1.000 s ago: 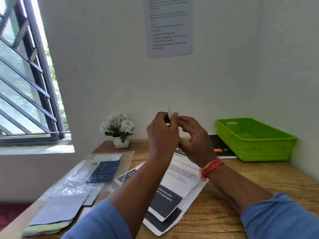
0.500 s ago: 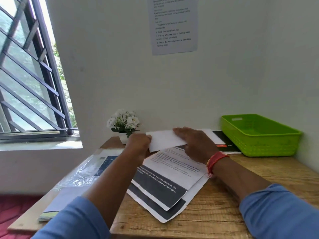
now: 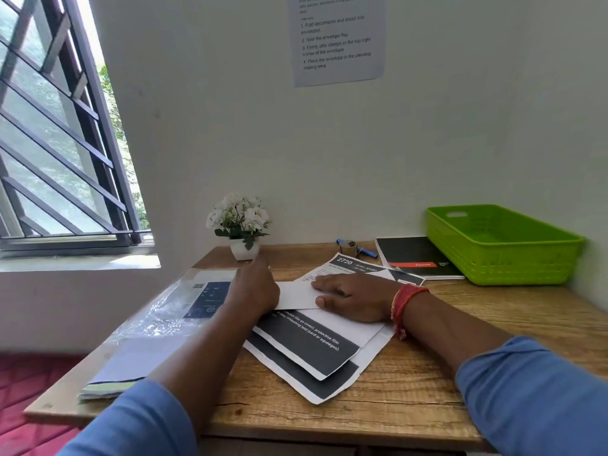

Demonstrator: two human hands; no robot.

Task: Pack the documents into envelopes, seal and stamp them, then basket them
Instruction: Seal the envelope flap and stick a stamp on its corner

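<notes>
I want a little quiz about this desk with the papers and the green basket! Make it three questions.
1. True or false: the basket holds envelopes.
2. Which hand lies flat on the white envelope: A left hand, B right hand?
3. Fill in: the flower pot stands by the ____.

Key: 1 false, no envelopes show in it. 2 B. 3 wall.

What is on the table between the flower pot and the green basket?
In the head view, a blue pen with a small metal thing, then a black notebook, lie between the flower pot and the green basket.
</notes>
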